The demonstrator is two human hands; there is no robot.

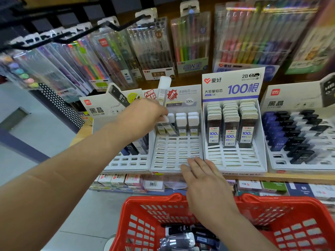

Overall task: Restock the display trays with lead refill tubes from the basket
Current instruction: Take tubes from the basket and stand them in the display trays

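Partly hidden, tube pinched by left hand; right hand flat on tray edge; basket contents blurred.

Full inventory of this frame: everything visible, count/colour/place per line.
display trays: four, white, side by side on the shelf
white-capped tubes: several, clear, back rows of second tray from left
grey-capped tubes: three columns, clear, third tray
mixed tubes: many, black, blue and white, rightmost tray
HB tubes: few, dark, leftmost tray
basket: one, red, below the shelf
basket tubes: several, mostly black, in the basket
pen packs: many, multicoloured, hanging behind trays
boxes: many, mixed, lower shelf
held tubes: apparently two, clear with white caps, in left hand
left hand: one, grips held tubes over second tray
right hand: one, flat, fingers at second tray's front edge
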